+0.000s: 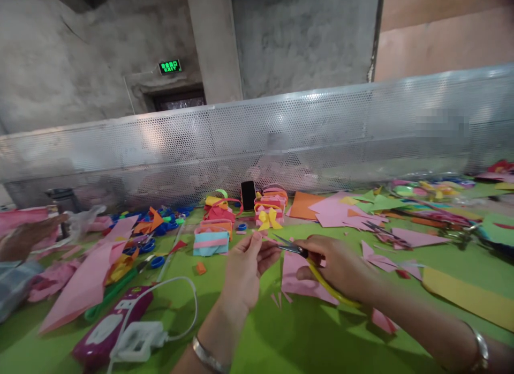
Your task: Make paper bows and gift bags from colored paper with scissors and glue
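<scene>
My left hand [244, 269] is raised above the green table [281, 331], its thumb and fingers pinched on a small piece of paper that is too small to name clearly. My right hand [341, 264] grips yellow-handled scissors [299, 251], whose blades point left toward the left hand's fingertips. Under both hands lies a pink paper sheet [295, 280] with small pink offcuts beside it.
Small paper gift boxes [269, 210] and a black phone [248, 195] stand near a perforated metal screen [281, 133]. Pink, orange and green paper sheets [341, 210] lie right; a purple power strip with white charger [116, 326] lies left. Another person's hand [24, 237] shows far left.
</scene>
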Motion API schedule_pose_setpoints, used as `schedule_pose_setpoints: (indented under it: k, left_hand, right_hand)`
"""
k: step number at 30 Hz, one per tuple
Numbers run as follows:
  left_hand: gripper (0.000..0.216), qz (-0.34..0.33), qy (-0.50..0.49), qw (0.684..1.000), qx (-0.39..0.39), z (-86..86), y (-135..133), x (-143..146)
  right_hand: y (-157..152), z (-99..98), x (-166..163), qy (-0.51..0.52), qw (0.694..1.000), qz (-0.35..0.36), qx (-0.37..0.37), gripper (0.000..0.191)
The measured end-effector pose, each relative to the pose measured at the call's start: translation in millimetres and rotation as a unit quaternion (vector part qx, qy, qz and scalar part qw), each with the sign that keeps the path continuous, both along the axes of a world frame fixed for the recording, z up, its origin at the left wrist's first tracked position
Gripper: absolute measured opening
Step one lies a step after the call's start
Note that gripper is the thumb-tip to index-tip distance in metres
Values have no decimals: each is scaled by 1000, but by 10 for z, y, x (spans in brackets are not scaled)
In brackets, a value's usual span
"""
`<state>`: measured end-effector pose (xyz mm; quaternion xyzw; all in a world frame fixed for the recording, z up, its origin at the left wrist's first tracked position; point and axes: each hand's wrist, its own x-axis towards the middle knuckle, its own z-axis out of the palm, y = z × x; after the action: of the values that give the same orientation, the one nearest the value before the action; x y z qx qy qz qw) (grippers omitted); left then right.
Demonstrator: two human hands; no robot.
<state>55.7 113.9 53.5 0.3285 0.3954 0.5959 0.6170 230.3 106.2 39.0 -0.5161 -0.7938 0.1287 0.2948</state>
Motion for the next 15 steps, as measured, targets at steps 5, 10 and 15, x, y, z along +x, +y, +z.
schedule_pose_setpoints:
  k: [5, 10, 15]
  left_hand:
    - [12, -9, 16, 1000, 8, -11, -17, 8]
    - [14, -14, 31, 999, 18, -10, -11, 15]
    - [14, -9, 38, 999, 13, 21, -30, 31]
  right_hand:
    - [2, -10, -27, -1, 1000, -2, 6, 27]
    - [-7, 4, -34, -14, 1000, -17, 16, 22]
    - [-3, 5, -21, -34, 999, -12, 23, 24]
